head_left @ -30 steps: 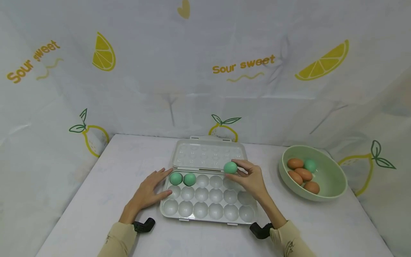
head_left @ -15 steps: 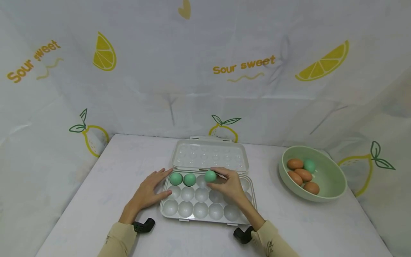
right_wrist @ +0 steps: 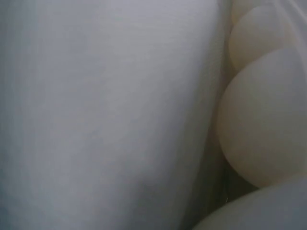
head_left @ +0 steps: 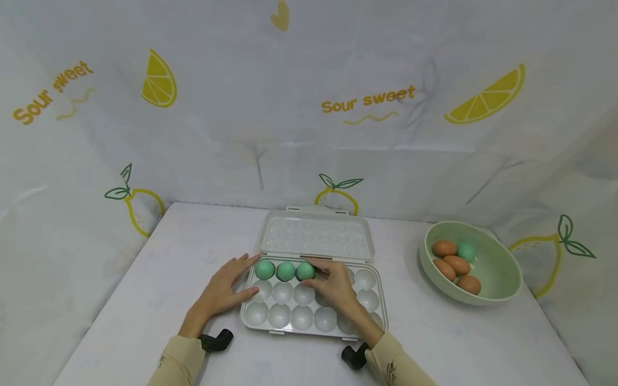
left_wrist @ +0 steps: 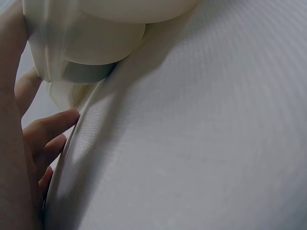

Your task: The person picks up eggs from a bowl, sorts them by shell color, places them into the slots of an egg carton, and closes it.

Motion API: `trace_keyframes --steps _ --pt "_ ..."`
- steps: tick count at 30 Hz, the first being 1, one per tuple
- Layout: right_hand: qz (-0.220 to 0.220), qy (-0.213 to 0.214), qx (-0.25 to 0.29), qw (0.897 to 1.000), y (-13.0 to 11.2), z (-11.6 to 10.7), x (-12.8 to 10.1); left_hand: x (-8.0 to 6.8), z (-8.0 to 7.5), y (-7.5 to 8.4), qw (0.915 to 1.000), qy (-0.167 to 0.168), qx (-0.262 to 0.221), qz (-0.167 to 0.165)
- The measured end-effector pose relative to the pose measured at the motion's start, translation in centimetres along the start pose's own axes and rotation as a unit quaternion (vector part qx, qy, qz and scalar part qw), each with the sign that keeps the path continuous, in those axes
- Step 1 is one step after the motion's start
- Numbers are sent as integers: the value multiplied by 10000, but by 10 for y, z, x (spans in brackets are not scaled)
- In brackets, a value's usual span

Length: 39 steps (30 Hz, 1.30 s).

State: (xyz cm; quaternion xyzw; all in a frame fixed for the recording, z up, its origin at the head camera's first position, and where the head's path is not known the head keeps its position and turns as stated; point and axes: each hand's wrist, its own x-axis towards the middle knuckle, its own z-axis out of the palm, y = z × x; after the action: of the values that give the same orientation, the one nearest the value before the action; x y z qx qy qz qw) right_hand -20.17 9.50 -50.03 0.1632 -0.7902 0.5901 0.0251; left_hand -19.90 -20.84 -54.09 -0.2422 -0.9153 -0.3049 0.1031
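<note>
1. Where the table (head_left: 145, 300) begins at the left, its edge meets the lemon-print cloth (head_left: 72, 214), and bare top lies between that edge and the left hand (head_left: 223, 292).
2. Left hand lies flat, fingers straight and spread, fingertips touching the left end of the tray (head_left: 289, 319); it holds nothing. The left wrist view shows fingers (left_wrist: 45, 132) beside a pale rim, probably the tray's, though it is too close to be sure.
3. Tray sits mid-table, its clear lid (head_left: 316, 236) open and lying back toward the rear cloth. Two green eggs (head_left: 275, 270) fill the first two cups of the back row.
4. Third egg (head_left: 305, 271) sits in the next cup, just beside them, with the right hand (head_left: 333, 287) curled over it, fingertips pinching it. The hand reaches across the tray's middle rows from the near edge.
5. Right wrist view is a blur of pale rounded cups; nothing more can be told from it.
6. Bare top separates the tray from the bowl (head_left: 502, 284), which stands well apart near the right edge and holds brown eggs (head_left: 454, 262) and one green one (head_left: 466, 251).
7. Printed cloth closes the back and both sides.
</note>
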Motion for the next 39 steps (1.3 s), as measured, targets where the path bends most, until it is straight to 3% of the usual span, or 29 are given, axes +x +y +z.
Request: trace_keyframes --steps 7,10,15,27,32,35,39 --pt "-351 -238 -134 9990 2 1 -2 0 -1 0 10000 -26 -30 -33" --pt "-602 -188 -530 9966 2 2 -3 0 -1 1 10000 -28 -65 -27" --pt "-1002 -25 -1189 9878 1 1 -3 -1 0 0 10000 -25 -41 -53" --pt "-1400 165 -1933 9710 -1 0 -3 1 -1 1 10000 -2 -47 -20" --pt "-912 310 -1886 9773 -6 -7 -5 1 0 1 10000 -15 -75 -55" --pt "-457 624 -1407 9870 -11 -19 -5 0 0 1 10000 -17 -64 -71" --pt "-169 1243 -667 9899 -14 -47 -2 0 1 -1 9999 -37 -60 -92"
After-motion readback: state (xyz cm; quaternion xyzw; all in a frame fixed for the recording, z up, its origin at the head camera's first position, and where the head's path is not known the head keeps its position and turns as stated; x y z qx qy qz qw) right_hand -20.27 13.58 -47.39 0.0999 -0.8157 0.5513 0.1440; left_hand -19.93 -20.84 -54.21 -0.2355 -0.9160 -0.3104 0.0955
